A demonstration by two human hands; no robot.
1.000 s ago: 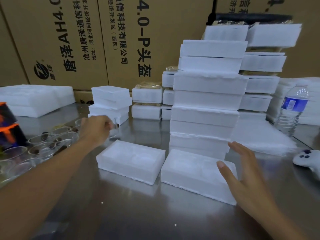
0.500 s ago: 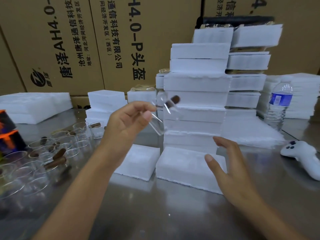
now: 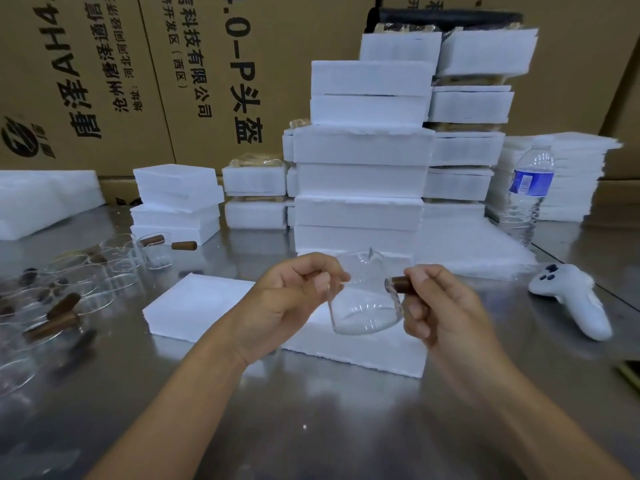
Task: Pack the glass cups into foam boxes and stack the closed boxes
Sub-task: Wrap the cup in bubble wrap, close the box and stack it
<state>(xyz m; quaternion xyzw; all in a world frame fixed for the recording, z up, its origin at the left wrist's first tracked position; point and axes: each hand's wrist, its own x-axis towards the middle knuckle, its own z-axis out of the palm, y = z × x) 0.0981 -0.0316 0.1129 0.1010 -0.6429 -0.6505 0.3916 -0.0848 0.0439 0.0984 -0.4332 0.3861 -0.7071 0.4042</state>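
A clear glass cup (image 3: 363,299) with a brown wooden handle hangs between my hands above the steel table. My left hand (image 3: 294,299) pinches its rim on the left side. My right hand (image 3: 440,303) grips the wooden handle on the right. Under the cup lie two white foam box halves, one at left (image 3: 197,306) and one at right (image 3: 360,355), partly hidden by my hands. Several more glass cups (image 3: 86,282) with wooden handles crowd the table's left side. A tall stack of closed foam boxes (image 3: 363,174) rises just behind the cup.
A white game controller (image 3: 571,299) lies at right, a water bottle (image 3: 530,192) behind it. More foam stacks (image 3: 176,199) and foam sheets (image 3: 571,174) line the back, with cardboard cartons (image 3: 173,81) as a wall. An orange and black object sat at far left earlier.
My left hand picked a cup from the group at left and carried it rightward to the middle. My right hand rose from beside the right foam half and took the handle.
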